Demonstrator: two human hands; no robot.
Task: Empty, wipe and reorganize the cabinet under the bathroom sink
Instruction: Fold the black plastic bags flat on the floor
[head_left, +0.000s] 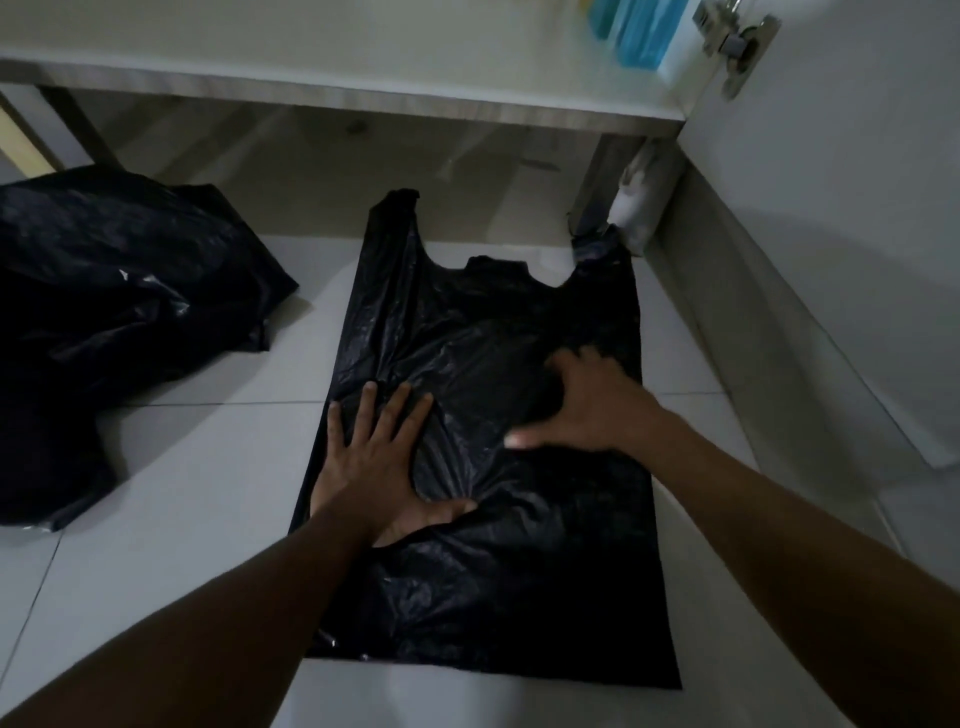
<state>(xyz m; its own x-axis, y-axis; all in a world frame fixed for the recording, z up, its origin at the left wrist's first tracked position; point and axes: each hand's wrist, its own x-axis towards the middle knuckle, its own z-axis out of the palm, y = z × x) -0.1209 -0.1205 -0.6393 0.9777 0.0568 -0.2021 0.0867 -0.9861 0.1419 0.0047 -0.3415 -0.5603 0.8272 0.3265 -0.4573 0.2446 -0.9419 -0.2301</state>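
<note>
As it lies now: thin black plastic carrier bag (519, 571) flat on pale floor tiles (182, 493).
Left hand (379, 462), right hand (582, 410): fingers spread straight, pressing it.
Handling: likely light, limp, slippery; take by handle loops (395, 223).

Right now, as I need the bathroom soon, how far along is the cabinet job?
Midway, it seems. Done: the cabinet door is open and the shelf in view is mostly bare, only blue bottles at its right end. In hand: the left hand and right hand press a black bag flat on the floor. Still to do: a heap of black plastic waits beside it; wiping I cannot judge.
</note>
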